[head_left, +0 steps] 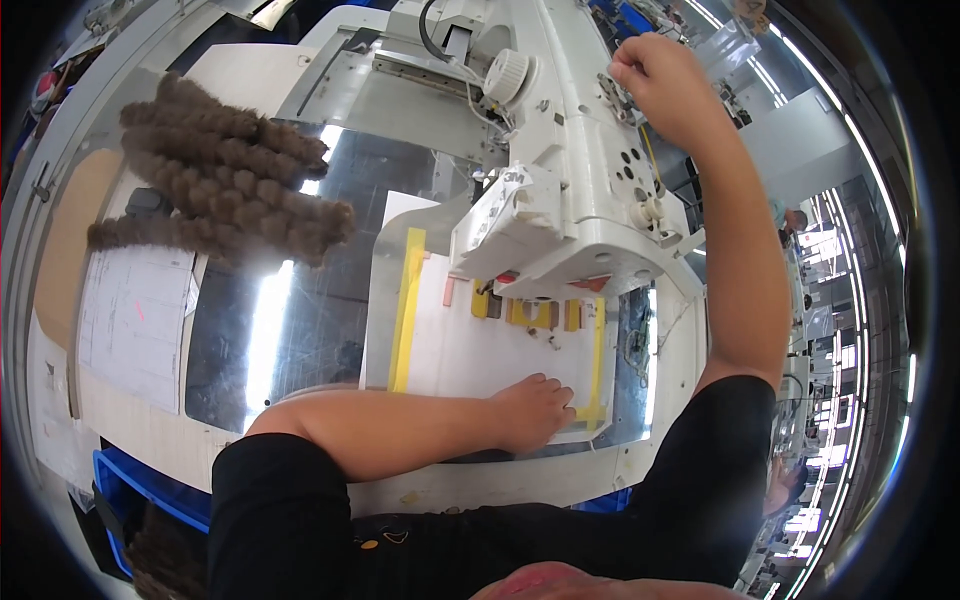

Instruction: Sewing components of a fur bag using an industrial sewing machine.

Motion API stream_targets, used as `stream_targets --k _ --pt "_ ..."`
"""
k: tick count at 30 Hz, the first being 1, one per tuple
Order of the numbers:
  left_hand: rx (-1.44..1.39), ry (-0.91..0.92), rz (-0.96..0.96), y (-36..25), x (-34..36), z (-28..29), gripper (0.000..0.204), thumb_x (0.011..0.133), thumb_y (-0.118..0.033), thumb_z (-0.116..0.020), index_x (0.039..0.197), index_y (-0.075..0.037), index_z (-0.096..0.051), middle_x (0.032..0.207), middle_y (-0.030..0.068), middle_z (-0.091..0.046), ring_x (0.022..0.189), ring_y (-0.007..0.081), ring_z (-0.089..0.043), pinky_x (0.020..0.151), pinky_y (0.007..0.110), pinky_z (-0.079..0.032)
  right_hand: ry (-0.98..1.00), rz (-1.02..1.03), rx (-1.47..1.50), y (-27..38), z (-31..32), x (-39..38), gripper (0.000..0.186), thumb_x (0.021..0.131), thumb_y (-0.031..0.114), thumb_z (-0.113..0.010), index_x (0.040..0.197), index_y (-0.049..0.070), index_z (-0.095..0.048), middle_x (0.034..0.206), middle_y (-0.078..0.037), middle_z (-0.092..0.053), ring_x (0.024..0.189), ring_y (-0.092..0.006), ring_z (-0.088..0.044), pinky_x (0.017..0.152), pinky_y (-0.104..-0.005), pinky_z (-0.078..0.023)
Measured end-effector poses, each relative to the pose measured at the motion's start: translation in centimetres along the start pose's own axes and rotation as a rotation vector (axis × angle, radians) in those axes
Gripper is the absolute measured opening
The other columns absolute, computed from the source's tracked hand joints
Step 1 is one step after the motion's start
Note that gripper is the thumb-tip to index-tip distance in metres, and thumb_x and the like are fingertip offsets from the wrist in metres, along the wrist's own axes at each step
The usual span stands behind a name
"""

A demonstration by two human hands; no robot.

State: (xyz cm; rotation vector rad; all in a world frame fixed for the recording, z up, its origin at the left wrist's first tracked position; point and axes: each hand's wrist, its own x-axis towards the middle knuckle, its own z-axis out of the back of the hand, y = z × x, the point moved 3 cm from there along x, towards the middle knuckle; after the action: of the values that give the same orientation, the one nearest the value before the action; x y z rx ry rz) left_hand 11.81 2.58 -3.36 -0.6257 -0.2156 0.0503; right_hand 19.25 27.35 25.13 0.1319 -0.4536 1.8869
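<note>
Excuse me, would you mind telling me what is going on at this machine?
At a white machine, someone's left hand lies over a white sheet edged with yellow tape. Their right hand is raised, curled, beside the machine's upper right side; whether it holds or touches anything is unclear. Brown fluffy strips lie to the left.

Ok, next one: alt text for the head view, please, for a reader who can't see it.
A person's left hand lies over a white sheet with yellow tape, while the right hand is raised beside a white sewing machine. Fluffy brown strips lie to the left.
</note>
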Motion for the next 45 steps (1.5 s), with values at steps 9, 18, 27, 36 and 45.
stream_targets --k 9,18,27,36,45 --pt "-0.025 0.023 0.007 -0.4 -0.1 0.8 0.026 0.095 -0.014 -0.055 0.113 -0.003 -0.069 0.118 0.0149 -0.061 0.117 0.0289 -0.057 0.105 0.042 -0.042 0.055 -0.140 -0.016 -4.0 0.5 -3.3 0.018 0.093 0.016 -0.069 0.092 -0.002 -0.066 0.084 -0.015 -0.063 0.079 -0.0298 -0.062 0.074 -0.0383 -0.049" --pt "-0.058 -0.044 0.008 0.1 -0.6 0.5 0.022 0.094 -0.010 -0.056 0.110 -0.003 -0.070 0.117 0.0155 -0.061 0.117 0.0289 -0.057 0.105 0.041 -0.042 0.014 0.046 0.032 0.6 0.9 -2.4 0.018 0.092 0.015 -0.069 0.094 -0.002 -0.069 0.092 -0.016 -0.067 0.086 -0.0342 -0.064 0.079 -0.0418 -0.051" --pt "-0.065 -0.014 -0.022 -0.1 -0.5 0.8 0.022 0.095 -0.008 -0.058 0.113 -0.003 -0.070 0.119 0.0158 -0.061 0.119 0.0283 -0.057 0.106 0.040 -0.042 0.012 -0.015 0.042 -1.0 0.1 -0.7 0.017 0.093 0.014 -0.069 0.093 -0.003 -0.066 0.088 -0.015 -0.064 0.078 -0.0298 -0.062 0.073 -0.0392 -0.049" --pt "-0.006 -0.006 -0.022 -0.3 -0.2 0.4 0.025 0.095 -0.011 -0.060 0.118 -0.004 -0.069 0.121 0.0151 -0.061 0.120 0.0273 -0.056 0.105 0.039 -0.041 0.140 -0.096 -0.023 -2.6 1.4 -3.2 0.013 0.092 0.006 -0.068 0.087 -0.004 -0.061 0.088 -0.015 -0.060 0.080 -0.0331 -0.062 0.071 -0.0428 -0.047" --pt "0.020 -0.044 -0.022 0.0 -0.5 -0.3 0.025 0.096 -0.012 -0.057 0.117 -0.004 -0.069 0.120 0.0145 -0.062 0.120 0.0278 -0.057 0.105 0.039 -0.041 0.071 0.051 0.018 0.6 0.9 -1.7 0.014 0.093 0.007 -0.066 0.090 -0.005 -0.059 0.087 -0.016 -0.058 0.078 -0.0324 -0.058 0.074 -0.0412 -0.046"
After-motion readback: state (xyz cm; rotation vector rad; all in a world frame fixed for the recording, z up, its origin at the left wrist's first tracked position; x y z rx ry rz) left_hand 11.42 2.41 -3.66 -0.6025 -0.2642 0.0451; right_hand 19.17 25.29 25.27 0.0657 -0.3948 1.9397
